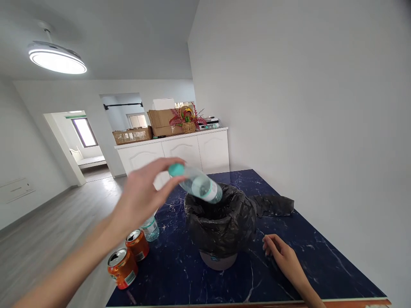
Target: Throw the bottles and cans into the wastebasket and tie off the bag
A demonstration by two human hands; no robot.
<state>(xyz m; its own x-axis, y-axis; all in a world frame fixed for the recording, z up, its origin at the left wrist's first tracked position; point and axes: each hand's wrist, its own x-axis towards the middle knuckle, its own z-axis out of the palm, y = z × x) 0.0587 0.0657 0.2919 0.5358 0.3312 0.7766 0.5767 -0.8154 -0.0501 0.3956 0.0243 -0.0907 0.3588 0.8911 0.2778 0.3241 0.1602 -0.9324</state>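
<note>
A clear plastic bottle [203, 186] with a teal cap is tilted over a trash can [218, 261], its base at the bag's opening. My left hand [144, 188] grips it near the cap, between thumb and fingers. A black garbage bag [221, 231] lines the can and is folded over its rim. To the right of the can, my right hand [281, 253] rests by the tabletop with its fingers loosely curled in; nothing shows in them. Below my left forearm stand two orange soda cans [123, 267] and another clear bottle [150, 229], partly hidden by that hand.
The dark blue marbled table [170, 273] holds the can. A flattened black plastic bag [274, 205] lies near the wall side. Farther back, a white cabinet [213, 149] carries cardboard boxes [163, 124] and a flower basket [189, 127].
</note>
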